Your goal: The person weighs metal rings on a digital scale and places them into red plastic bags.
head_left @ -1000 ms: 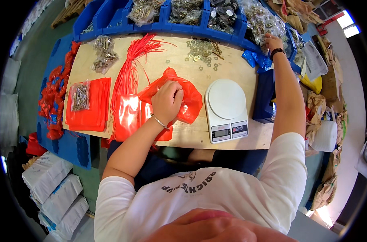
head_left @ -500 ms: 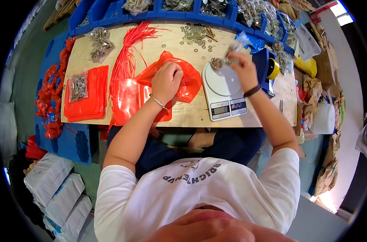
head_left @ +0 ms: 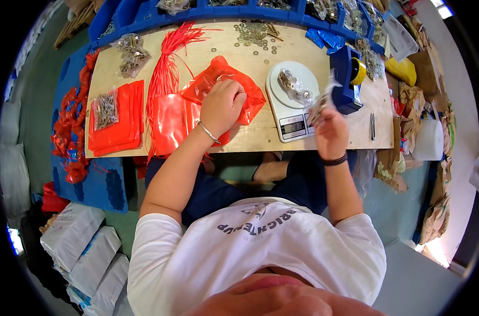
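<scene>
My left hand (head_left: 225,102) is closed on the edge of a red plastic bag (head_left: 250,100), which stands partly puffed open on the table. My right hand (head_left: 332,136), at the near right side of a white kitchen scale (head_left: 276,118), grips a small clear bag of metal parts (head_left: 319,109). Another clear bag of metal hardware (head_left: 295,87) rests on the scale's round plate, and the display is lit. Under my left wrist lie flat red bags (head_left: 171,124). Beside them runs a bundle of red ties (head_left: 163,73).
Blue bins (head_left: 229,13) of bagged hardware line the far edge. Loose washers (head_left: 252,34) lie in front of them. A blue tape dispenser (head_left: 346,79) stands right of the scale, near a pen (head_left: 373,126). On the left, a bag of screws (head_left: 106,109) tops stacked red bags (head_left: 118,139).
My right hand has come down from above the scale plate toward its near right corner. A hardware bag now lies on the plate, and the display reading has changed. My left hand keeps its hold.
</scene>
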